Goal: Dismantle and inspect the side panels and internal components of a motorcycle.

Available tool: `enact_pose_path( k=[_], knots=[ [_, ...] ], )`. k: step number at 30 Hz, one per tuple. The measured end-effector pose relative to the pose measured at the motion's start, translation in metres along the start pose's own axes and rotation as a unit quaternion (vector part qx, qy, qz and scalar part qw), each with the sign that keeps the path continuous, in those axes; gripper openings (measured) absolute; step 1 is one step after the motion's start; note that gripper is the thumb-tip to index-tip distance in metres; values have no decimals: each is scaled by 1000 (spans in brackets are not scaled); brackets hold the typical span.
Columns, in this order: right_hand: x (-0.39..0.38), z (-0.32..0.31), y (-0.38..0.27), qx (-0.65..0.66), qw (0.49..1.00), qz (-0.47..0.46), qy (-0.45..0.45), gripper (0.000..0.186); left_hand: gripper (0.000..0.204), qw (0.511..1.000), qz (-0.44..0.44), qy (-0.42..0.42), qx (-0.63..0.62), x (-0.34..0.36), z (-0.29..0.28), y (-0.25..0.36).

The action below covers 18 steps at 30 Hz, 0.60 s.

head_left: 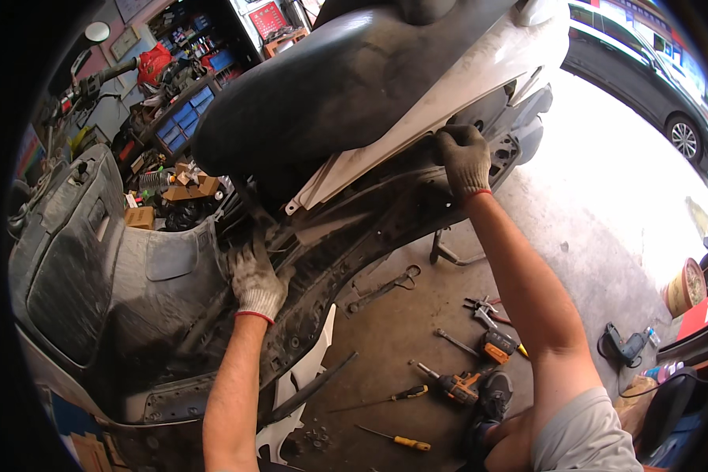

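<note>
A scooter fills the upper left, with a black seat (346,79) and a white side panel (480,71) under it. My left hand (253,279), in a dirty grey work glove, presses on the black frame and footboard edge (173,291) below the seat's front. My right hand (464,157), gloved too, grips the lower edge of the white side panel near the scooter's rear. Neither hand holds a tool. The fingertips of both are partly hidden by the bodywork.
On the concrete floor lie a wrench (381,289), pliers (484,307), a cordless drill (456,384), two screwdrivers (401,441) and a loose white panel (303,377). A dark car (653,86) stands at upper right. Shelves with parts (185,110) fill the back left.
</note>
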State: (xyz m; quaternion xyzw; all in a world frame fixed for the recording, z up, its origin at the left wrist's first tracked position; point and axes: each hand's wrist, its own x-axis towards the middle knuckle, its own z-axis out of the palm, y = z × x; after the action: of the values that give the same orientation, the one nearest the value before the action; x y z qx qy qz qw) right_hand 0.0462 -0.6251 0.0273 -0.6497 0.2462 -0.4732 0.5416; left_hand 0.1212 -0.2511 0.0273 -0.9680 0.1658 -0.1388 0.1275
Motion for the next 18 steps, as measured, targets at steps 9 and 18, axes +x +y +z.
enact_pose_path(
  k=[9,18],
  knots=[
    [8,-6,-1,-184,974,-134,-17,20,109,999,-14,-38,6,2,1,0],
    [16,-11,-19,-100,992,-5,-77,27,110,998,22,57,-19,1,13,-5]
  ],
)
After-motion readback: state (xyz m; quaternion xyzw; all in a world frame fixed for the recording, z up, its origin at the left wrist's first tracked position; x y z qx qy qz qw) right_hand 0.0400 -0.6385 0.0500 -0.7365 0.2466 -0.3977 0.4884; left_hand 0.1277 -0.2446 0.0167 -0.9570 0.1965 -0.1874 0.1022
